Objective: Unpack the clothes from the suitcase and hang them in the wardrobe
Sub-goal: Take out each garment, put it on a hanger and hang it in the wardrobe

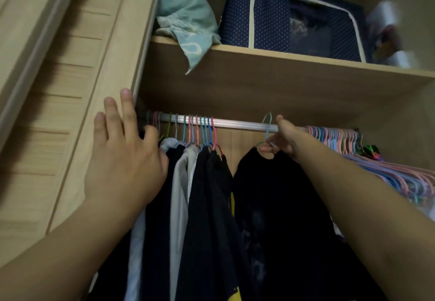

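Nearest the camera, two bare forearms reach up from the lower corners of the frame into the wardrobe. The left hand (124,157), left of centre, is spread wide with straight fingers, its palm pressing the bunched hanging clothes (188,183) leftward, fingertips up beside the wardrobe's side panel (113,49). The right hand (283,139), right of centre, pinches the neck of a light blue hanger (267,124) that carries a black garment (282,206), which fills the lower middle of the frame. The hanger's hook sits at the rail (242,124), in the bare stretch between the dressed hangers on the left and a dense pack of empty hangers (334,136) on the right; whether the hook already bears on the rail I cannot tell. The step in hand looks like hanging one unpacked garment, with the left hand holding a gap open. The next move likely calls for seating the hook fully, letting go, then sliding the garment up to the others. Farther back, in the upper part of the frame, a shelf (270,60) holds a teal cloth (186,18), a dotted navy storage box (259,13) and a blurred shiny object at the upper right. The suitcase is out of view.
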